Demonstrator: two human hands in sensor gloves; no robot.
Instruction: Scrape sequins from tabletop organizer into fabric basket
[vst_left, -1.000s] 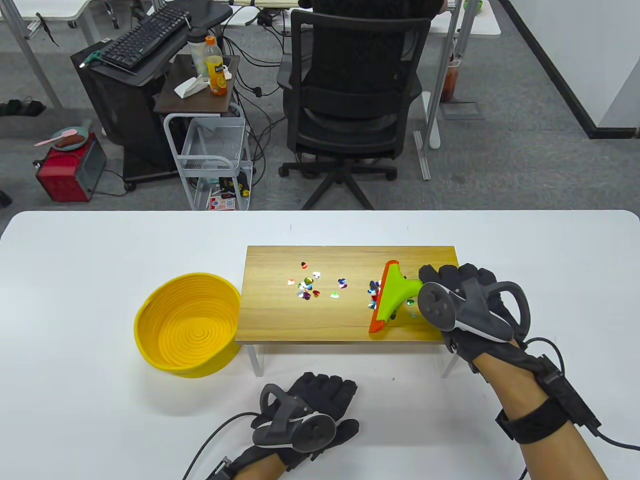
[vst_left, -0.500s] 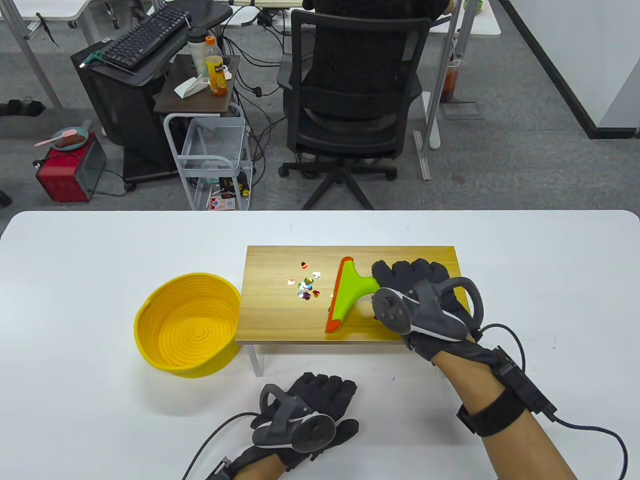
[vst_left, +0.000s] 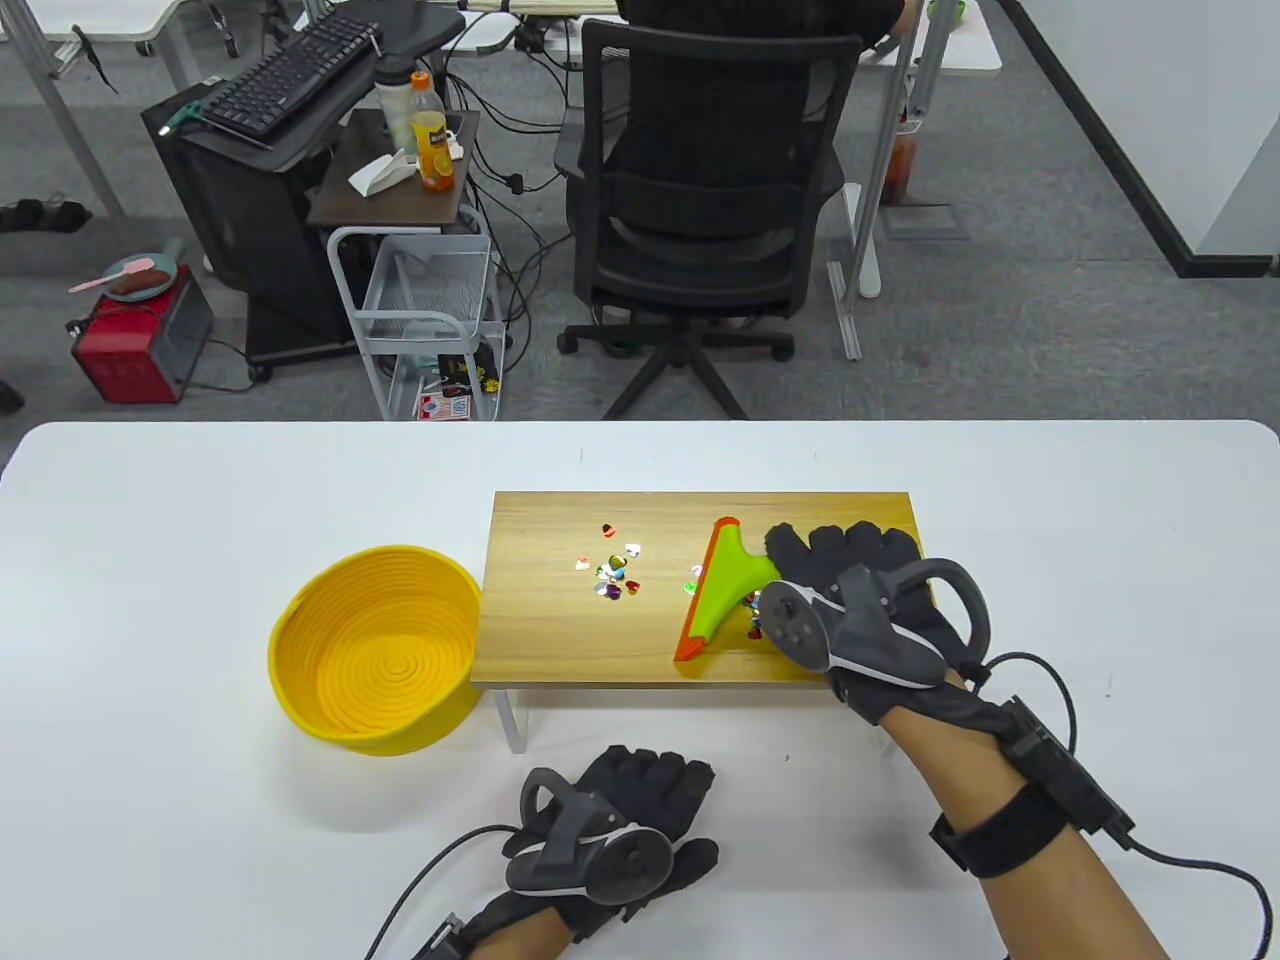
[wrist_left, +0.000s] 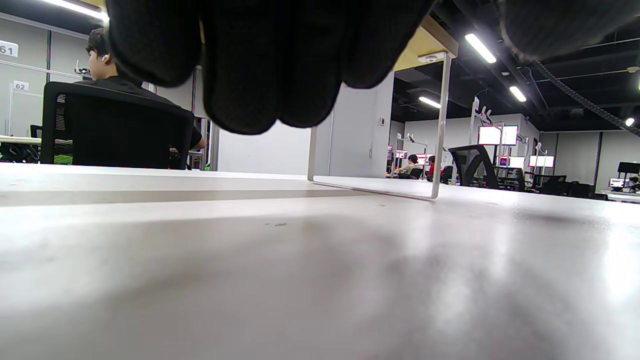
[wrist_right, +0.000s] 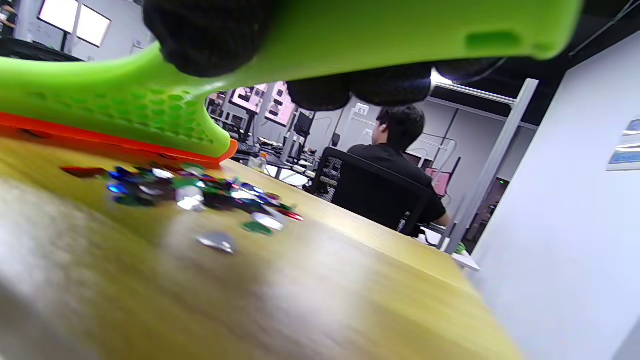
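Note:
My right hand (vst_left: 850, 590) grips the handle of a green scraper (vst_left: 735, 585) with an orange blade, its edge on the wooden organizer (vst_left: 560, 650). A cluster of coloured sequins (vst_left: 612, 575) lies left of the blade; a few more sequins (vst_left: 755, 610) lie behind it, near my fingers. The right wrist view shows the scraper (wrist_right: 150, 95) above sequins (wrist_right: 200, 192) on the wood. The yellow fabric basket (vst_left: 375, 650) stands against the organizer's left end. My left hand (vst_left: 620, 820) rests flat on the white table, holding nothing.
The organizer stands on thin white legs (vst_left: 510, 720), also seen in the left wrist view (wrist_left: 440, 125). Beyond the table's far edge are an office chair (vst_left: 700, 200), a wire cart (vst_left: 425, 320) and a keyboard stand (vst_left: 290, 75).
My right hand swept the scraper left across the organizer, then drew it back a little to the right. Some sequins now lie behind the blade. The left hand has not moved.

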